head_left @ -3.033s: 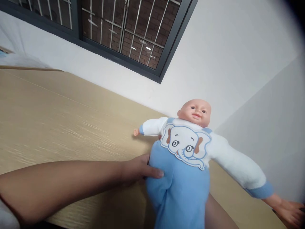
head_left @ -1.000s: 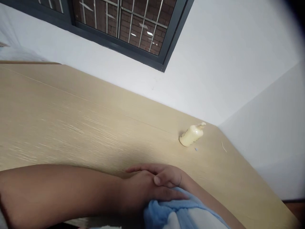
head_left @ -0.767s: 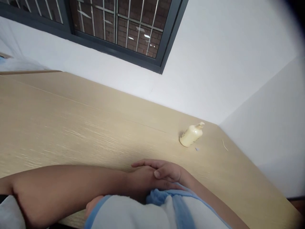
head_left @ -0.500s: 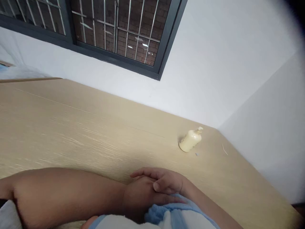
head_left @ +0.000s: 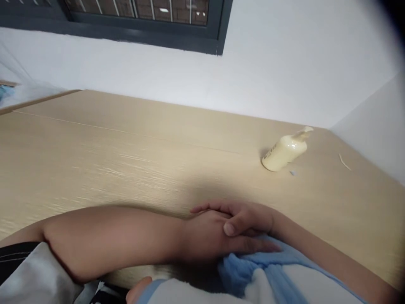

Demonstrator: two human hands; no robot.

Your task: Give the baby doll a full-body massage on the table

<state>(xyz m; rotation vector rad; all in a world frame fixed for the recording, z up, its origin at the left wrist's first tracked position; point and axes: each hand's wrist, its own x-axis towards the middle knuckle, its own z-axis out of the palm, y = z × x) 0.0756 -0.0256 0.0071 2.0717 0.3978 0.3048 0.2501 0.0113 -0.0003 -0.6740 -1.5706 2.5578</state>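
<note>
My two hands meet just above a tan wood-grain surface (head_left: 126,156). My left hand (head_left: 205,236) reaches in from the left, one digit stretched flat along a blue and white cloth (head_left: 234,270); its other fingers are mostly hidden. Over it lies my right hand (head_left: 249,215), thumb on the near side and fingers around the far side, clasping the left. The cloth bunches below both hands along the bottom edge; whether it is a towel or a garment I cannot tell. Beyond my right hand a cream pump bottle (head_left: 284,153) stands untouched.
Beside the bottle lies a small greyish scrap (head_left: 292,173), and farther right a thin pale strip (head_left: 344,162). A white wall (head_left: 268,84) with a dark-framed barred window (head_left: 145,31) borders the far edge. Clear plastic sheeting (head_left: 34,90) shows at the far left.
The view has tilted down and shifted, so the bottle appears larger and farther right, and less of the window shows. My hands keep the same clasp over the cloth.
</note>
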